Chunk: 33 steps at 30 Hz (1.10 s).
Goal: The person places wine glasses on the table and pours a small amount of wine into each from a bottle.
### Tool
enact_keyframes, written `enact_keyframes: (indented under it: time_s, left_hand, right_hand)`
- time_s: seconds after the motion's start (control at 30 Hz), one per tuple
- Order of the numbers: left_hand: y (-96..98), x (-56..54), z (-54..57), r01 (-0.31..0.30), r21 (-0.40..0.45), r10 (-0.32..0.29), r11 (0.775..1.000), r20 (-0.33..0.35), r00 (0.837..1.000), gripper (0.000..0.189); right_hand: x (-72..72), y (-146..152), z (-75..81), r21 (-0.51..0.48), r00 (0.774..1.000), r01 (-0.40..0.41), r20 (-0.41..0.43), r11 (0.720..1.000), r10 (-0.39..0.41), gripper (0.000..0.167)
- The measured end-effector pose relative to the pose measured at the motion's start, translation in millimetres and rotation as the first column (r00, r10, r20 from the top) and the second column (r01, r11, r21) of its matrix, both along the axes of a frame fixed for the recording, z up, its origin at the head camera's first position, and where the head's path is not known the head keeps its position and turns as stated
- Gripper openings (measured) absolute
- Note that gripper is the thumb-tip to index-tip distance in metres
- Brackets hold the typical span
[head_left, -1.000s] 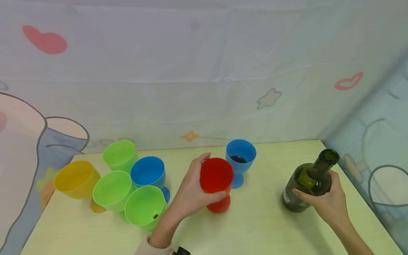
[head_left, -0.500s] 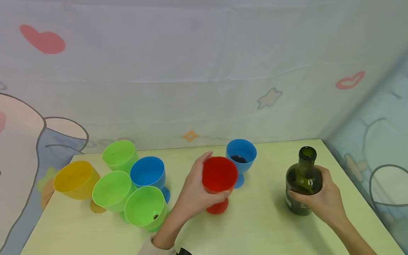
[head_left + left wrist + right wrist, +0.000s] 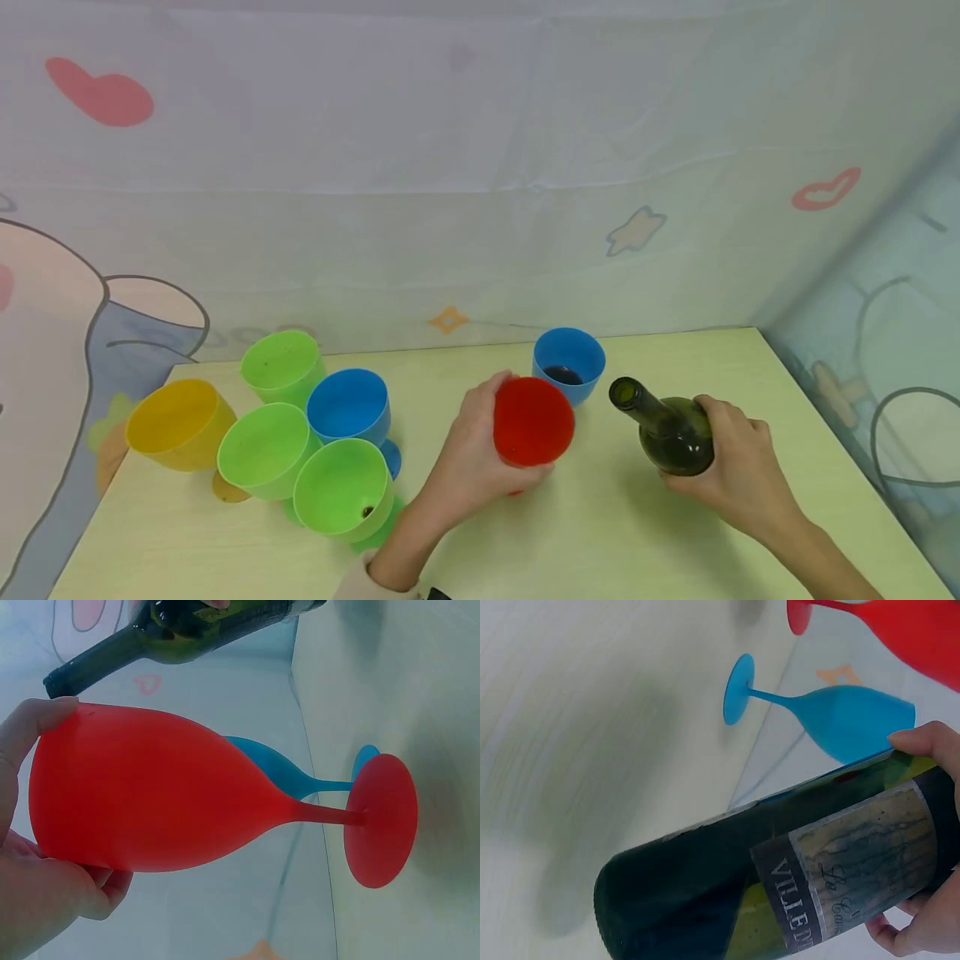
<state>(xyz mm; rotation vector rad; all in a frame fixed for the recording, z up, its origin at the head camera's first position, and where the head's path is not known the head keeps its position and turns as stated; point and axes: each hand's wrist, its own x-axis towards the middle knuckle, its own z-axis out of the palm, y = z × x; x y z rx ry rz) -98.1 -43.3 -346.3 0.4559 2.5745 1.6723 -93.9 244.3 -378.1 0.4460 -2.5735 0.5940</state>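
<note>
I judge pour set-up: left hand gripping red goblet, right hand gripping tilted bottle; next calls for further leftward tilt.

In the head view, the bowl of the red goblet in the left hand hides its stem and covers the foot of the blue goblet just beyond. Left of that hand, 1 speck in a green goblet is too small to identify. The right wrist view crops the wine bottle past the right hand.
</note>
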Motion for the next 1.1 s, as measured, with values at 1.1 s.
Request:
enact_keyframes:
  time_s: [1.1]
  left_hand:
    - [0.9,1.2,-3.7,0.082,0.081,-0.073,0.993,-0.108,0.992,0.077]
  right_hand:
    - [0.9,-13,33.2,0.431,0.953,0.000,-0.272,0.902,0.130,0.077]
